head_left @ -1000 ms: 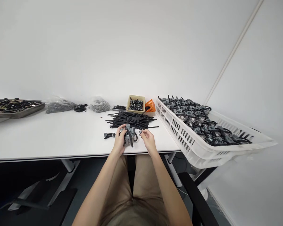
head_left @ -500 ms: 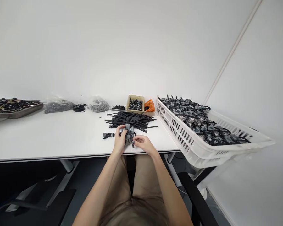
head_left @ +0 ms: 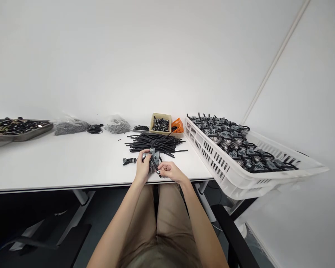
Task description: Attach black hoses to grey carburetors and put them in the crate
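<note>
Near the table's front edge, my left hand (head_left: 142,166) is closed round the left side of a grey metal carburetor (head_left: 156,156). A black rubber hose (head_left: 153,163) runs down across the carburetor's front. My right hand (head_left: 170,171) pinches this hose near its lower end, with thumb and fingers together. Part of the carburetor is hidden behind my fingers. To the left of my left hand lie two small black fittings with grey caps (head_left: 129,160). Just beyond the carburetor is a pile of cut black hoses (head_left: 153,142).
A white slatted crate (head_left: 223,171) full of carburetors stands at the right. Along the wall sit a beige bin (head_left: 151,123) of small parts, an orange basket (head_left: 179,125), bags of parts (head_left: 117,124) and a metal tray (head_left: 41,130) at far left.
The lower end of the hose has shifted slightly, and my right fingers have closed more tightly over it. My left hand keeps its hold on the carburetor.
</note>
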Available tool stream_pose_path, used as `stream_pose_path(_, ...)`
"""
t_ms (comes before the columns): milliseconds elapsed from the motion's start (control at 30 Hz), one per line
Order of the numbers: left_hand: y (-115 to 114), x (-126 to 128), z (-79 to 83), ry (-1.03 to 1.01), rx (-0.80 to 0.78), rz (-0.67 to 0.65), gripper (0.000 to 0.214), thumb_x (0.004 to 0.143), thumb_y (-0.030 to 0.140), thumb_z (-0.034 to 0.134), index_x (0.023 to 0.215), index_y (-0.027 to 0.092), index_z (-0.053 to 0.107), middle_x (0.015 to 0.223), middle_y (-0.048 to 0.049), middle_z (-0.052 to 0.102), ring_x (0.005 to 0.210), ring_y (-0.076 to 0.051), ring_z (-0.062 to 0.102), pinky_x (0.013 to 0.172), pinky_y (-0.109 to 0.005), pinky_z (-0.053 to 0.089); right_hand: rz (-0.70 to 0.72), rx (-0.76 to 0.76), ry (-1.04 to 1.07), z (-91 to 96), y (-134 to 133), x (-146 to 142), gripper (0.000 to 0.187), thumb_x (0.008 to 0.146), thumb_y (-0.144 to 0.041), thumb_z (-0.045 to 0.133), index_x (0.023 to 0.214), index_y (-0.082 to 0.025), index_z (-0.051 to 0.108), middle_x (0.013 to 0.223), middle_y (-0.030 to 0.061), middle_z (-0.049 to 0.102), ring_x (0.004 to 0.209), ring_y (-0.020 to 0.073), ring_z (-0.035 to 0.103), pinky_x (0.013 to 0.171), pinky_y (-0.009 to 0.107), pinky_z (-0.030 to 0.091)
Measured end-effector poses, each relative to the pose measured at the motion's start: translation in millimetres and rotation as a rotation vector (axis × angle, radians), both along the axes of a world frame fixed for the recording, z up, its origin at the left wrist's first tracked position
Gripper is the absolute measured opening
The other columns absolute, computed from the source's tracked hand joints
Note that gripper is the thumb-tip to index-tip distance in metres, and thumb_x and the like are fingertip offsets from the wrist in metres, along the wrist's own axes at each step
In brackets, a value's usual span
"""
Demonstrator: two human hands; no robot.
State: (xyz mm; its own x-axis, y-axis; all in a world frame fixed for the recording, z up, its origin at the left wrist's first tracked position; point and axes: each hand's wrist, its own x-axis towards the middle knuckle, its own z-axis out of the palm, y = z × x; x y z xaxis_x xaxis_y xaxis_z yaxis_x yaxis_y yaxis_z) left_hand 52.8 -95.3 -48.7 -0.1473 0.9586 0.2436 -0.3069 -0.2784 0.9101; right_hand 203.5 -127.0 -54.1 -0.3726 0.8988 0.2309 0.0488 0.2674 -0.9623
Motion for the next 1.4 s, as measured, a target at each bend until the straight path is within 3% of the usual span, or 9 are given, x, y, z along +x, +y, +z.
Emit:
stream_pose_path(333,0.9,0.5,-1.7,0.056,0.049,0.048,0.02,0.076,0.036,0.064,0.09,0.022,0.062,0.086,0.0005,0.062,0.071,-0.014,0.055,0.063,-0.023,0.043,0.029,-0.023,0.016,2.0,-3.0,-0.9,0.034,0.063,-0.045,0.08,0.074,-0.017,0.064,0.054,-0.0039,0.057,0.05,0.0094,0.05,0.052,0.023,0.038)
stream_pose_path(633,3.4,0.2,-1.6,-0.05,-0.056,0.039,0.027,0.074,0.038,0.062,0.095,0.022,0.058,0.083,0.0006,0.062,0.067,-0.014,0.056,0.062,-0.024,0.045,-0.147,-0.049,0.094,-0.1,-6.6,-4.6,0.023,0.07,-0.036,0.071,0.08,-0.018,0.062,0.046,-0.007,0.055,0.04,0.008,0.045,0.045,0.022,0.037)
stream_pose_path(833,3.5,0.1,-1.0,-0.052,-0.059,0.048,0.026,0.074,0.038,0.062,0.094,0.022,0.058,0.082,0.0011,0.061,0.067,-0.013,0.056,0.061,-0.024,0.045,-0.258,0.01,0.099,-3.8,-2.9,-6.4,0.017,0.071,-0.028,0.066,0.083,-0.018,0.062,0.05,-0.0046,0.06,0.047,0.0116,0.055,0.057,0.027,0.045)
stream_pose_path(967,2.1,0.7,0.7,-0.063,-0.071,0.049,0.025,0.074,0.037,0.062,0.094,0.022,0.058,0.081,0.0006,0.061,0.067,-0.014,0.056,0.061,-0.024,0.044,-0.299,0.1,0.072,-4.6,-1.6,-6.6,0.02,0.072,-0.03,0.067,0.087,-0.018,0.063,0.059,-0.001,0.067,0.055,0.0138,0.059,0.061,0.028,0.045)
stream_pose_path(1167,1.8,0.9,-0.6,-0.002,-0.035,0.053,0.023,0.074,0.037,0.062,0.091,0.023,0.059,0.082,0.0012,0.061,0.067,-0.014,0.054,0.06,-0.023,0.041,-0.369,0.172,-0.011,-5.7,0.5,-7.1,0.022,0.074,-0.034,0.071,0.087,-0.018,0.062,0.058,-0.0021,0.065,0.052,0.0123,0.053,0.053,0.025,0.036)
stream_pose_path(1400,4.3,0.4,-4.3,0.073,0.015,0.057,0.018,0.076,0.035,0.063,0.088,0.023,0.062,0.084,0.0003,0.061,0.068,-0.013,0.053,0.058,-0.022,0.042,-0.32,0.146,0.057,-7.3,1.2,-7.3,0.024,0.08,-0.041,0.067,0.076,-0.021,0.054,0.058,-0.002,0.062,0.056,0.0145,0.059,0.06,0.028,0.044)
